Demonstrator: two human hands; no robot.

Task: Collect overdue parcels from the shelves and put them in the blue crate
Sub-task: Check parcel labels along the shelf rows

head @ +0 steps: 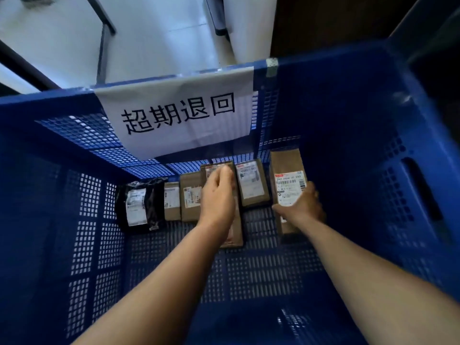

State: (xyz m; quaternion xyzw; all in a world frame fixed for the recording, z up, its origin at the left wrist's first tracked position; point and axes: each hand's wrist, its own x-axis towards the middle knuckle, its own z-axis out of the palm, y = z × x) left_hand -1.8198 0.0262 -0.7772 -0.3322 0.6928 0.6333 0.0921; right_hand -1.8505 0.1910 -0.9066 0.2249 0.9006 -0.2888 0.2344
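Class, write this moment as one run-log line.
phase: placing | left hand: on a box | right hand: grips tall box | crate: row of parcels on floor

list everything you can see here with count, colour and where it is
blue crate: 1, blue perforated plastic, fills the view
paper sign: 1, white with black characters, taped over the crate's far wall
black parcel: 1, black with white label, crate floor, far left of the row
brown boxes: 5, brown cardboard with white labels, in a row on the crate floor
floor: pale tiles, beyond the crate
left hand: on the third box from the left
right hand: grips the rightmost box
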